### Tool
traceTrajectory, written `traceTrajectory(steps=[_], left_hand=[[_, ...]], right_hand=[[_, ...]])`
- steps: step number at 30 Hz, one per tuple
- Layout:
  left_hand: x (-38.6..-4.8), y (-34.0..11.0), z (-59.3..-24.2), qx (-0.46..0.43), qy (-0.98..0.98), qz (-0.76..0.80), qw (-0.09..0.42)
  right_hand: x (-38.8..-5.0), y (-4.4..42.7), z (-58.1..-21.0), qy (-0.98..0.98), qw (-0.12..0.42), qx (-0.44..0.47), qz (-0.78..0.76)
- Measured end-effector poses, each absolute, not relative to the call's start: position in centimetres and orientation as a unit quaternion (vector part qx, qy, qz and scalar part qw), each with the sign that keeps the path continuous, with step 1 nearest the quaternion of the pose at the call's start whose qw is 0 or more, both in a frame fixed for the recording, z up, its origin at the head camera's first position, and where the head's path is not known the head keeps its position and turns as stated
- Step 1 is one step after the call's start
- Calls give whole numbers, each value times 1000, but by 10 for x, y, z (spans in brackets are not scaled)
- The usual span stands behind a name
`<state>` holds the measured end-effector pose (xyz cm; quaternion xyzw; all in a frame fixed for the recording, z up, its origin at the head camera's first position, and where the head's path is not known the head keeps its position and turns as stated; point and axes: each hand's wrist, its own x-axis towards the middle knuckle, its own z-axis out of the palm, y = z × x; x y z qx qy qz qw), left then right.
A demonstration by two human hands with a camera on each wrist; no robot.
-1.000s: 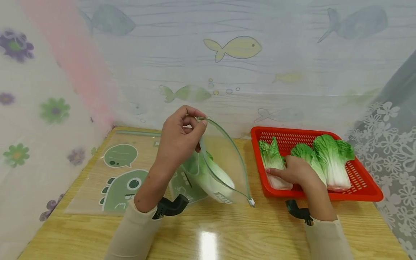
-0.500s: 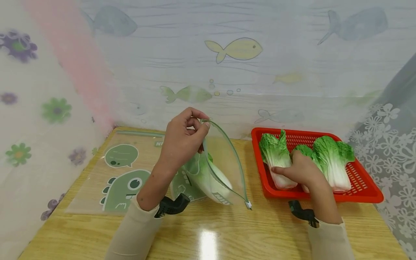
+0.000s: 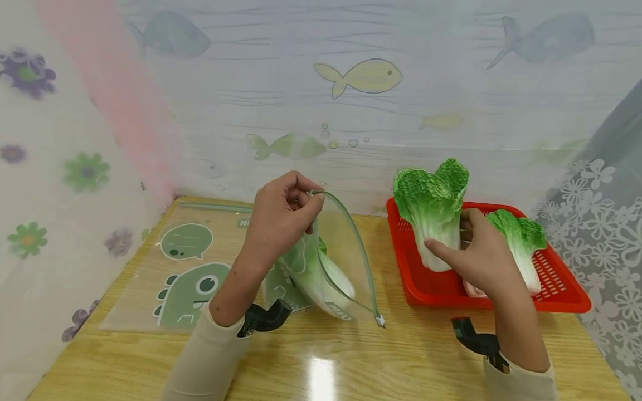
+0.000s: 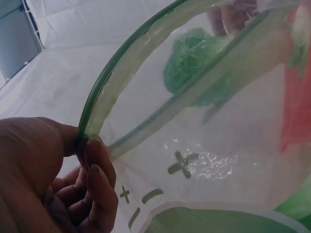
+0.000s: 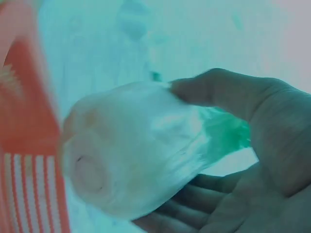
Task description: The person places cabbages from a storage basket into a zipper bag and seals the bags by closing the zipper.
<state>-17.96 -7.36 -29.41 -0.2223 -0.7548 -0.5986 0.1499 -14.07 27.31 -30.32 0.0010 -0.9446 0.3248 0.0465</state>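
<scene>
My left hand (image 3: 283,214) pinches the top corner of a clear zip bag (image 3: 351,245) with a green rim, its mouth spread wide. Inside the bag lies a napa cabbage (image 3: 323,278), its white base toward the right. Over the left part of the red basket (image 3: 408,287), my right hand (image 3: 481,250) grips a second cabbage (image 3: 431,217) by its white stalk, leaves up. In the right wrist view, thumb and fingers wrap the stalk of this cabbage (image 5: 131,150). The left wrist view shows the thumb and fingertips on the bag's green rim (image 4: 97,82).
Further cabbages (image 3: 519,239) lie in the basket's right part, partly behind my right hand. A flat zip bag printed with a green dinosaur (image 3: 193,289) lies on the wooden table (image 3: 281,367) at left. A patterned curtain (image 3: 301,100) hangs behind the table.
My right hand has lifted a cabbage up from the basket's left side. The left hand still holds the bag, nearly unmoved, and the bag's mouth has shifted slightly.
</scene>
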Motion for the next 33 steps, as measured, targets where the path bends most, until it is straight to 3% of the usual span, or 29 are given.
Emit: traceTrajectory(steps=[11,18,26,33], left_hand=[[-178,-72,-295,-225,-761,-589,152],[-177,-71,-295,-221,-766,-585,149],[-174,-71,-294,-238,-764,-582,145],[-174,-70,-292,-226,-759,-597,128]], right_hand=[[-117,212,-297,-820,179,138,526],[-105,182,-303,-698,180,227,654],[-108,155,-320,-740,153,295,585],[-112,151,-324,-818,252,263,445]])
